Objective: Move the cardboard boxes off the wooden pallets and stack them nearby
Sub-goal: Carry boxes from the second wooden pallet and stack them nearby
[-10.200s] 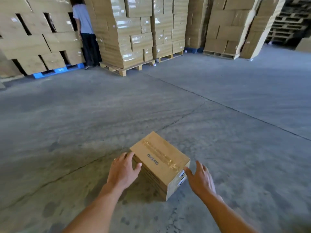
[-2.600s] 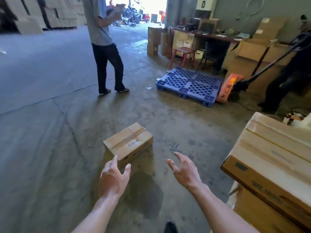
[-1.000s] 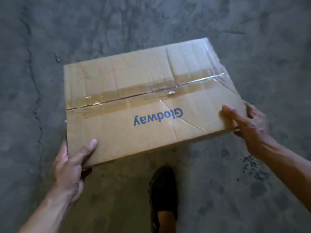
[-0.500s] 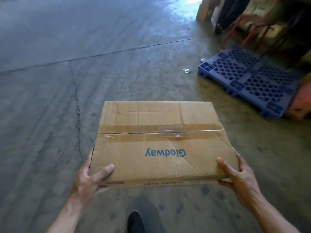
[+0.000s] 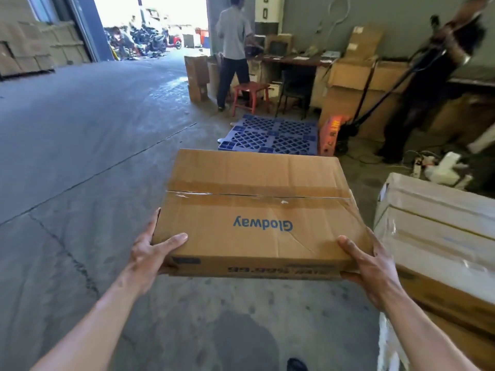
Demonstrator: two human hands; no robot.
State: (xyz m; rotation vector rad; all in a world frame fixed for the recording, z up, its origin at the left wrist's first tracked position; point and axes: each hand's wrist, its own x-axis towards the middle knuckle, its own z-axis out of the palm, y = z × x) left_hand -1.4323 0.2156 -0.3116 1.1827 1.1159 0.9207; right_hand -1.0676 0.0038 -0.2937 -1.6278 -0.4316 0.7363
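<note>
1. While carried, one cardboard box sits clamped between left hand and right hand, thumbs on top.
2. One blue pallet lies beyond the hands.
3. Earlier the cardboard box lay on the floor; now lifted.

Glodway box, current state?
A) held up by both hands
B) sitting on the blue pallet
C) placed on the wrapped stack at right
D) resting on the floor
A: the left hand and the right hand each grip a near corner of the Glodway box, thumbs on its top, and it is lifted off the floor.
</note>
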